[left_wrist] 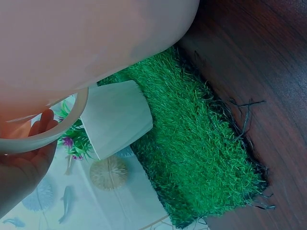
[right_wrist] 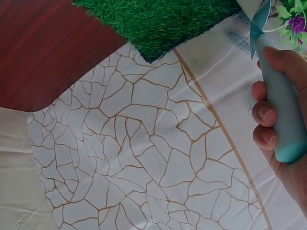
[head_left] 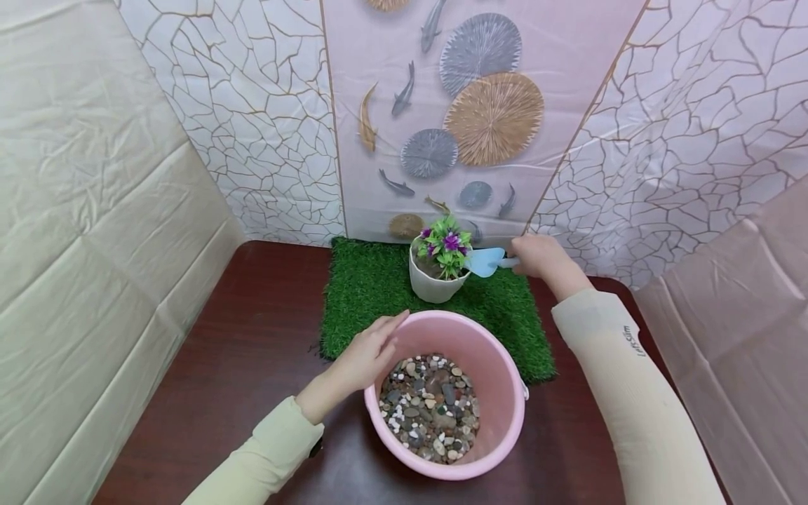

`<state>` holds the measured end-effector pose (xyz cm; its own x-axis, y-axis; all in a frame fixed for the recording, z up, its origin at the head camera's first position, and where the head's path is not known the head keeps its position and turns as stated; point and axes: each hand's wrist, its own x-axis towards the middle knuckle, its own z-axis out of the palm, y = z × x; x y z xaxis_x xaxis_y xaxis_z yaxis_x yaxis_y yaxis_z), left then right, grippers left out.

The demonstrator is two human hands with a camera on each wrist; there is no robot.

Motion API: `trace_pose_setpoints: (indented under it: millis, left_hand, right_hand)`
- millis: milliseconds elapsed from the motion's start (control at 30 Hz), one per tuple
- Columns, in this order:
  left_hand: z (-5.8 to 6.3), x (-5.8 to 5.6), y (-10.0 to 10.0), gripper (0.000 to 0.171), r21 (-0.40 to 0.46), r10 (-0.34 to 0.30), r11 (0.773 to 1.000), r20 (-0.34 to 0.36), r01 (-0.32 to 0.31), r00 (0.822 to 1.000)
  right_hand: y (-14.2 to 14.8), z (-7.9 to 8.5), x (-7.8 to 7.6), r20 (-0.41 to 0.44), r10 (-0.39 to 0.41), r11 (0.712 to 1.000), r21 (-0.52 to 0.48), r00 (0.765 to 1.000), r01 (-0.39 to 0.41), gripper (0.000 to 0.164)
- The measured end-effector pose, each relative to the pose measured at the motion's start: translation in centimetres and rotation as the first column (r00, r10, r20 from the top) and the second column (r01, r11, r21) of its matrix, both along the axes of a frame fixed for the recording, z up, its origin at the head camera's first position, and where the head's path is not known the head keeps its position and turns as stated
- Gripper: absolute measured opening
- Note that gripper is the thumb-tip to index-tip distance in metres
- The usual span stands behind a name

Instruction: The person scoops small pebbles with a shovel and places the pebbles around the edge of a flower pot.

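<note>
My left hand (head_left: 369, 351) rests on the rim of a pink bucket (head_left: 508, 358), its fingers fairly straight along the left side. Several small pebbles (head_left: 435, 410) in mixed colours cover the bucket's bottom. In my right hand (head_left: 539, 256) is a small light blue garden trowel (head_left: 485, 261); the fingers wrap its grey-blue handle (right_wrist: 284, 108). The trowel's blade reaches the right edge of a white flowerpot (head_left: 435, 286), behind the bucket. Green leaves and purple flowers (head_left: 449, 244) rise from that pot, with brown soil-like fill around them.
A green artificial grass mat (head_left: 366, 280) lies under the pot and partly behind the bucket, on a dark reddish-brown table (head_left: 252, 337). Patterned sheets (head_left: 271, 126) hang close behind the table, and pale fabric (head_left: 95, 245) stands along both sides. A white handle joint (head_left: 525, 393) juts from the bucket's right side.
</note>
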<state>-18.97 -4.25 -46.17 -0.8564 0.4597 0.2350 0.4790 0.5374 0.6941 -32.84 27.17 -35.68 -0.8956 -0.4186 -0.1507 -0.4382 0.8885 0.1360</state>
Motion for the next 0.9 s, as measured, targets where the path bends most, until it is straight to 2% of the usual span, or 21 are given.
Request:
trace_pose_setpoints:
  millis: [67, 233, 367, 467, 600, 900]
  left_hand:
    - [0.1, 0.0, 0.0, 0.051, -0.001, 0.001, 1.0, 0.002, -0.001, 1.0]
    - [0.2, 0.1, 0.1, 0.05, -0.004, 0.004, 1.0, 0.001, -0.004, 1.0]
    - [0.2, 0.1, 0.0, 0.05, -0.002, 0.003, 1.0, -0.006, -0.003, 1.0]
    - [0.1, 0.1, 0.0, 0.05, -0.003, 0.005, 1.0, -0.014, -0.005, 1.0]
    - [0.1, 0.1, -0.1, 0.05, -0.004, 0.005, 1.0, -0.017, -0.005, 1.0]
    - [0.0, 0.1, 0.0, 0.051, -0.003, 0.003, 1.0, -0.012, -0.003, 1.0]
  right_hand:
    - [0.1, 0.0, 0.1, 0.0, -0.004, 1.0, -0.004, 1.0, 0.004, 0.003]
    - [0.6, 0.1, 0.4, 0.011, -0.006, 0.999, -0.034, 1.0, 0.006, 0.001]
    - [1.1, 0.2, 0.8, 0.037, -0.02, 0.998, -0.062, 0.999, 0.022, 0.012]
    - [1.4, 0.1, 1.1, 0.041, -0.027, 0.996, -0.08, 0.999, 0.03, 0.004]
    - [1.9, -0.1, 1.4, 0.019, -0.02, 0.995, -0.093, 1.0, 0.022, 0.013]
    - [2.9, -0.5, 2.9, 0.005, -0.013, 0.993, -0.116, 1.0, 0.014, 0.018]
